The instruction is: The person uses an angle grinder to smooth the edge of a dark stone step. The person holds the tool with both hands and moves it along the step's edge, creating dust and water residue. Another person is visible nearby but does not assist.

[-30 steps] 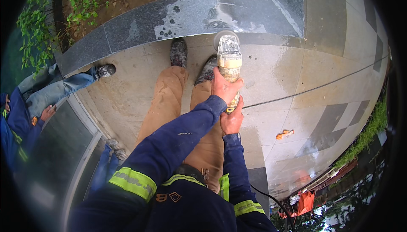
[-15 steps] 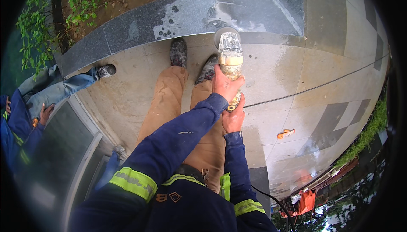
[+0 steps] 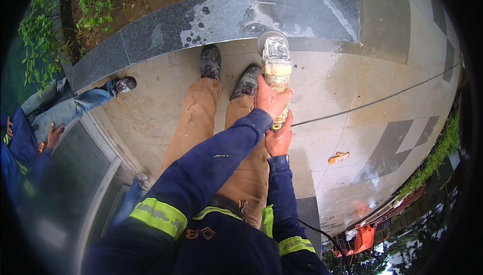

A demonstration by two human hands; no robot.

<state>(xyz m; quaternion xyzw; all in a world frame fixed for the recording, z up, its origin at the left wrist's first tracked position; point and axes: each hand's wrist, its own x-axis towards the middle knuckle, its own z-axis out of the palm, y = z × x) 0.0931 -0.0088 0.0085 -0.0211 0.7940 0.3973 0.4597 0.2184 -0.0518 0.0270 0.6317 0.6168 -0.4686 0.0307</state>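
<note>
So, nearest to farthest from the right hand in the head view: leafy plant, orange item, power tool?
1. Power tool: gripped by the right hand.
2. Orange item: on the paving, to its right.
3. Leafy plant: far upper left.

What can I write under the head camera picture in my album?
Left hand and right hand grip a grinder, its disc by the grey ledge.
</note>
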